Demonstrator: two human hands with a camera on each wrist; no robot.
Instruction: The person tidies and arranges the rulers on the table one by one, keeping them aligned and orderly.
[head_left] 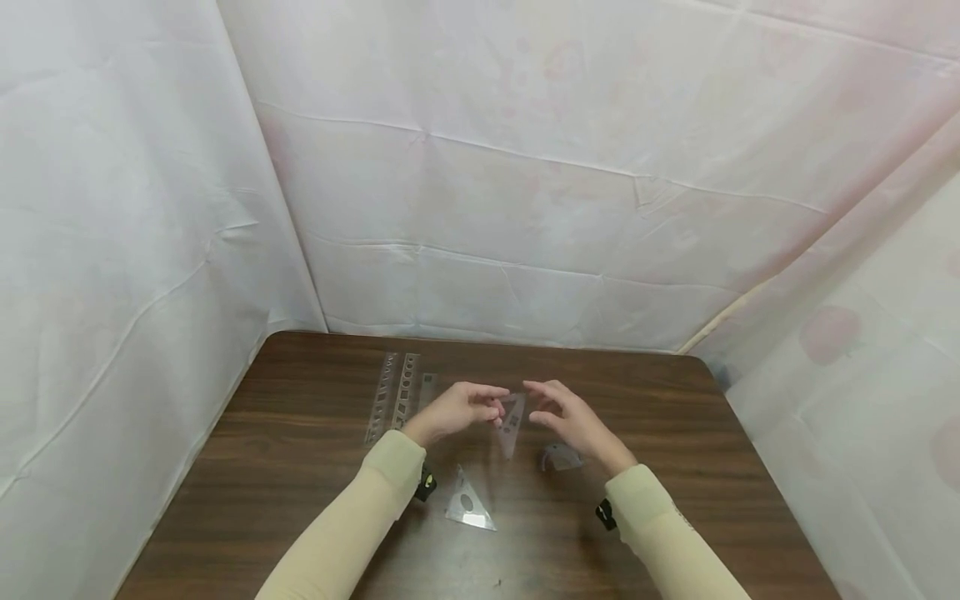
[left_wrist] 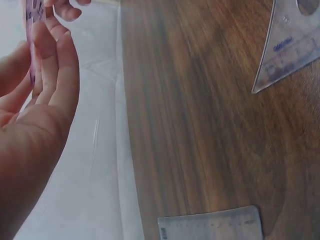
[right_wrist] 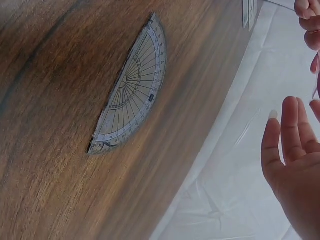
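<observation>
Set square print (blurred, unreadable)

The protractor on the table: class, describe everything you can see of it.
The protractor is a clear plastic half-disc lying flat on the dark wood-grain table. It has a curved edge, a straight base, fine degree marks and lines fanning out from the base's centre. A small dark label sits near the arc. It rests below the right hand, which hovers above with fingers relaxed. Nothing touches it but the table.

The head view looks down over the table; both wrist views skim that tabletop closely.
</observation>
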